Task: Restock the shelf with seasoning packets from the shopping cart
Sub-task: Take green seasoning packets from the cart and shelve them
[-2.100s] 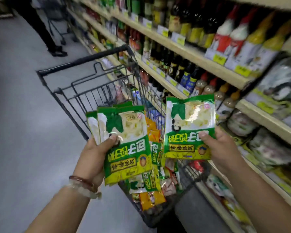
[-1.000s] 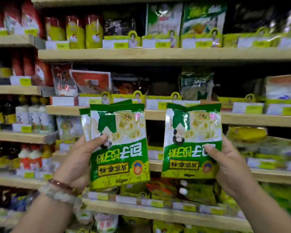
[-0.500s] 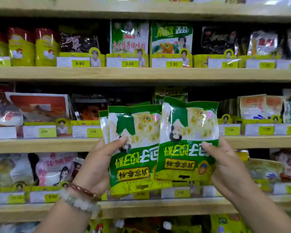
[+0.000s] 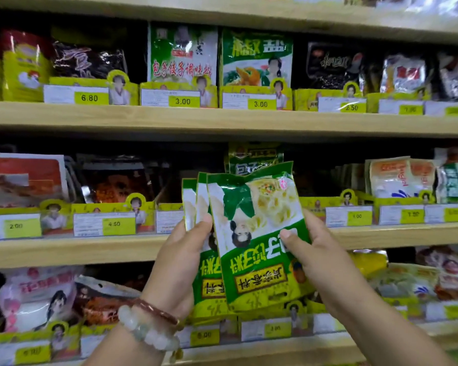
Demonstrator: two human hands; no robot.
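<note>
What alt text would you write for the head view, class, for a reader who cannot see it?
Both hands, left hand and right hand, hold a fanned stack of green seasoning packets upside down before wooden shelves of packaged goods with yellow price tags.

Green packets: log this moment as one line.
left hand: holds packets | right hand: holds front packet | packets: upside down, stacked | shelf: not yet stocked

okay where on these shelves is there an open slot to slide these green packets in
The seasoning packets, held by the left hand and right hand, sit before a dark gap on the middle shelf, between the dark red-and-black bags and the orange-and-white packets; one matching green packet stands there. Elsewhere the shelves look packed.
</note>
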